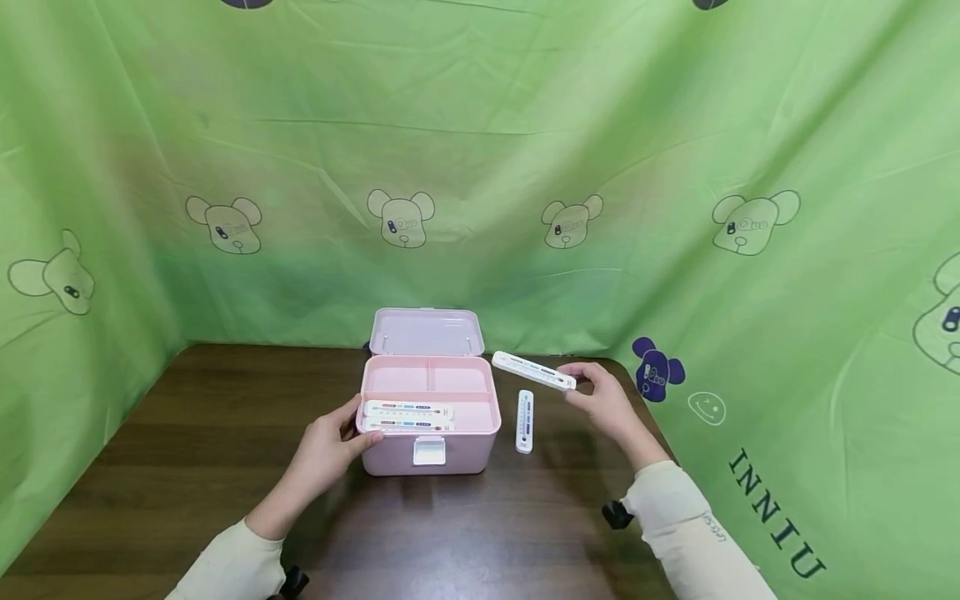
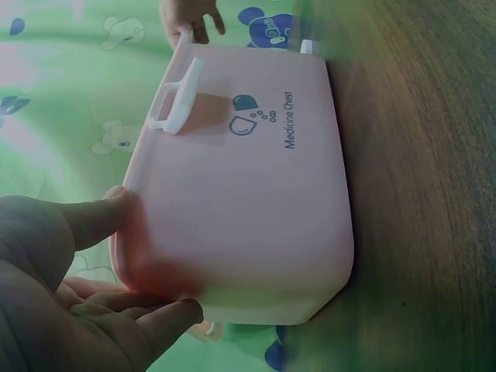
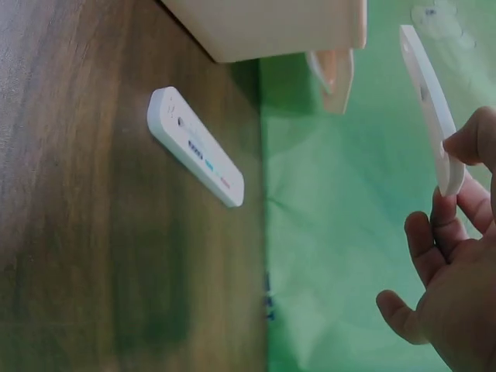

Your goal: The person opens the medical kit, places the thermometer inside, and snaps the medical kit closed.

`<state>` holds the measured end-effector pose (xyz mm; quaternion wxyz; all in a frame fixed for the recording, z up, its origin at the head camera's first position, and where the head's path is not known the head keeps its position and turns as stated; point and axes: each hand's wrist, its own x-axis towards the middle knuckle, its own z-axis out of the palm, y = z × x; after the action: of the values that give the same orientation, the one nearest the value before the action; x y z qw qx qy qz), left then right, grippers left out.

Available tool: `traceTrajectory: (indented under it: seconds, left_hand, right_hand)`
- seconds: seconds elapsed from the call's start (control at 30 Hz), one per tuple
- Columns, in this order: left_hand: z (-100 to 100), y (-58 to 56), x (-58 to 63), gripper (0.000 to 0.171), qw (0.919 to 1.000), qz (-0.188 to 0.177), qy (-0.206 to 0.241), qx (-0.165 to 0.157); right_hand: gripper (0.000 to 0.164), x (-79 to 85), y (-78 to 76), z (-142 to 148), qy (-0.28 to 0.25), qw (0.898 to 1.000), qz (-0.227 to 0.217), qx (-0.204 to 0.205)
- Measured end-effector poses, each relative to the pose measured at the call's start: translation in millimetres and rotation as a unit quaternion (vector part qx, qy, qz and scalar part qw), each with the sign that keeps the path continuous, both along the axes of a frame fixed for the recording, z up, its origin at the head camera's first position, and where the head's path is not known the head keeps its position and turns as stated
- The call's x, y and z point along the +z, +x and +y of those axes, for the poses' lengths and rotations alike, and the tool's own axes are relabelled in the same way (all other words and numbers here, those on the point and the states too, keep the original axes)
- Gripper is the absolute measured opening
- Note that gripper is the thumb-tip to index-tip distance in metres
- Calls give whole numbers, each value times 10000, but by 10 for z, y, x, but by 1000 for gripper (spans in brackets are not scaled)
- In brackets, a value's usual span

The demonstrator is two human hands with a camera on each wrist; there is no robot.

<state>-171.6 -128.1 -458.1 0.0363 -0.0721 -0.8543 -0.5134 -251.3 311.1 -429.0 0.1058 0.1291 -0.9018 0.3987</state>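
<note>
A pink medicine chest (image 1: 468, 450) stands on the table with its lid (image 1: 427, 332) tipped back. My left hand (image 1: 327, 450) holds its front left corner, thumb at the front rim and fingers along the side wall. Two white thermometers with printed scales, one of them the rear thermometer (image 1: 408, 409), lie side by side in the front compartment. My right hand (image 1: 603, 402) pinches one end of another white thermometer (image 1: 532, 371), raised to the right of the chest. Below it on the table lies one more thermometer (image 3: 198, 147), scale side up.
Two smaller compartments (image 1: 397, 375) sit at the back of the chest. A white latch (image 1: 429, 451) hangs on its front. The brown wooden table (image 1: 225, 433) ends at a green curtain (image 1: 480, 167) printed with bear heads, behind and at both sides.
</note>
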Motion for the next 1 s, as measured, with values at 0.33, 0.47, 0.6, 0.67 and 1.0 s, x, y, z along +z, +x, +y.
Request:
traceTrajectory:
  seconds: [0.33,0.47,0.6,0.67,1.0]
  left_hand:
    - [-11,12,41,80,10000,-58,-15,7]
    - [-19,5,30,79,10000,-37,-15,3]
    - [-15,-3,5,80,10000,-57,33,-6]
    - [-11,-3,-5,80,10000,-76,50,5]
    - [0,15,-9,78,10000,-75,-12,42]
  right_hand:
    - [38,166,29,-144,313,9928,-67,1154]
    - [39,208,28,-215,408,9884,-91,1458]
    - [38,302,85,-321,592,9855,-96,1585]
    - [38,323,76,-342,695,9834,-102,1671]
    - [35,446,18,-479,1025,9662,-423,2326]
